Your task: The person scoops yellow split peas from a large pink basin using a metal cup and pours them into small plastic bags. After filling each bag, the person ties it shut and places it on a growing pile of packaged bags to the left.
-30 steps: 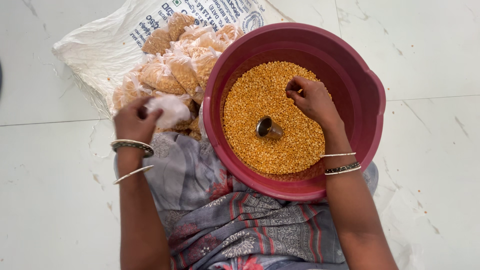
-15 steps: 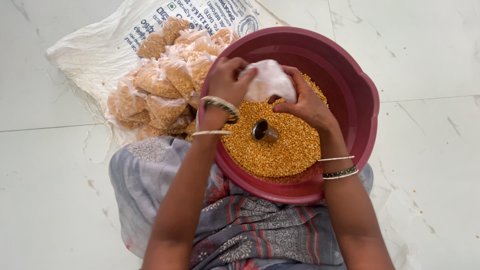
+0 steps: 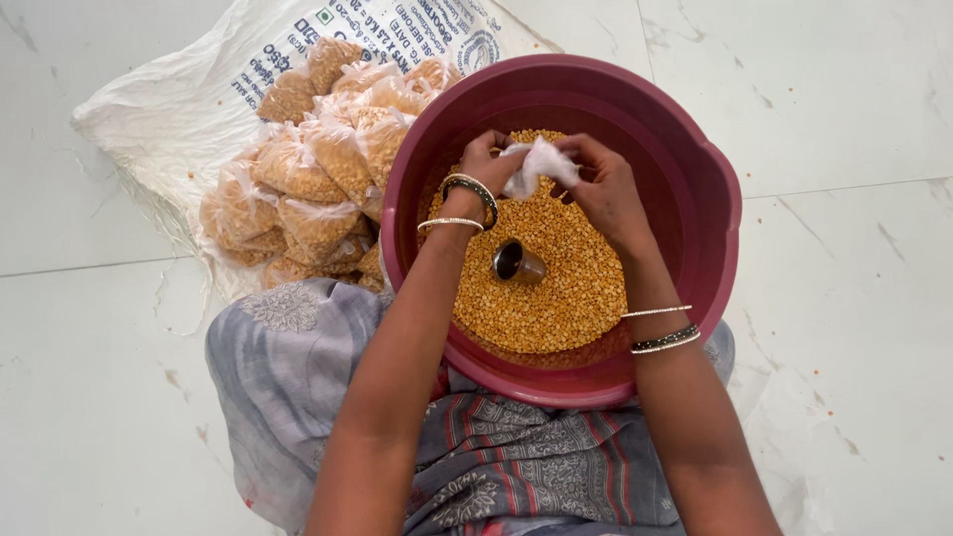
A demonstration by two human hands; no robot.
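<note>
I watched the left hand [image 3: 483,159] leave the heap of filled packets [image 3: 318,159] on the white sack [image 3: 169,109], carrying a small clear plastic bag [image 3: 539,164] over the near-left rim of the maroon tub [image 3: 715,199]. The right hand [image 3: 606,189] rose off the split lentils [image 3: 546,288] and joined it, both pinching the bag above the tub's far side.

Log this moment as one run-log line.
left hand: grips small plastic bag | right hand: grips same bag | below: split lentils in maroon tub | metal cup lying on lentils | filled packets beside tub
</note>
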